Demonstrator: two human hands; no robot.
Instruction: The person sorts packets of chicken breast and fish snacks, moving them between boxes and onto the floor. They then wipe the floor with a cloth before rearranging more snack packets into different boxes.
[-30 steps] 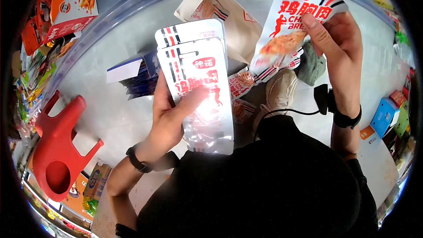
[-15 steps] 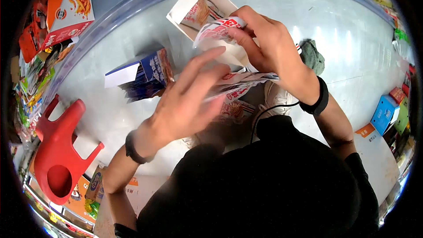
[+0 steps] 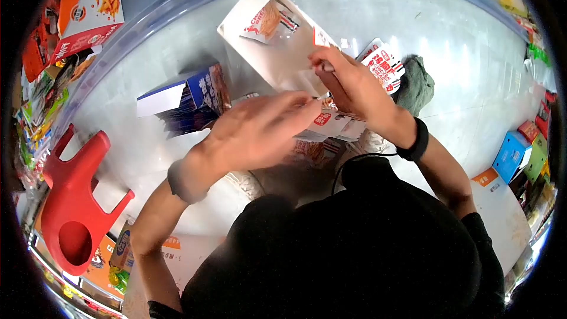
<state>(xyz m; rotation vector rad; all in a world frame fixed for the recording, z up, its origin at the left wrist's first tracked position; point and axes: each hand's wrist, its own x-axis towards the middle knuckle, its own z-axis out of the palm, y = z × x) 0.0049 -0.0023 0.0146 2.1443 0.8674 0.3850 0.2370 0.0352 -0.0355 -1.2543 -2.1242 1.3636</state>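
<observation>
Chicken breast packets [image 3: 341,125], silver-white with red lettering, sit in a bunch just below a person's two bare hands, near the shoes and close to the near end of an open white box [image 3: 266,62]. The left hand [image 3: 260,127], blurred, reaches across from the side with its fingers extended and close together, back of the hand up; whether they touch a packet cannot be told. The right hand [image 3: 357,88] is at the box's right side, its fingers bent near the rim; whether they are clamped on the cardboard cannot be made out.

Inside the box, a single packet [image 3: 267,22] lies toward the far end. Other packets [image 3: 383,66] rest on the pale floor [image 3: 472,47] to the right of the box, beside a crumpled gray-green cloth [image 3: 416,85]. To the left of the white box, a blue box [image 3: 207,97] with a raised white flap holds dark packs.

A red plastic stool [image 3: 82,201] is at far left, near colorful packaged goods [image 3: 41,118]. Black bands circle both wrists, and a laced shoe [image 3: 245,184] shows below the left hand.
</observation>
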